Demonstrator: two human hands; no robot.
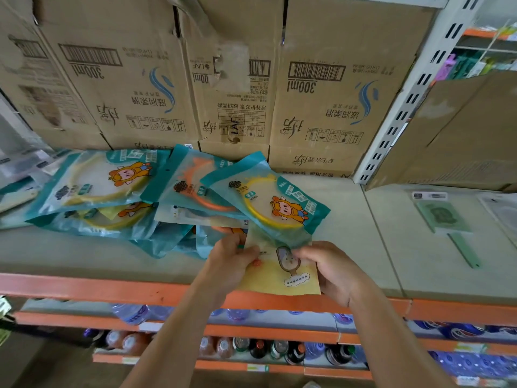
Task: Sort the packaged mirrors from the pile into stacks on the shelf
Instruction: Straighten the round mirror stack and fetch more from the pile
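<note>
Head view, shop shelf: even indoor light, wide-angle bend, soft edges.

Light: diffuse and moderately bright, source out of view, with a slight green-grey cast. Shadows: faint only, a thin soft one under the pile of packaged mirrors (92,189) on the shelf (344,208). Glare: dull sheen on the plastic wrappers, no blown highlights. Focus: sharpest at centre, on the yellow packet (279,278) held between left hand (232,261) and right hand (333,270). Print on the cardboard boxes (335,79) is readable mid-frame and smeared toward the left edge. Distortion: the upright post (405,107) leans, and the forearms stretch at the bottom border. Lower tiers with bottles (265,348) are dimmer and blurred.
</note>
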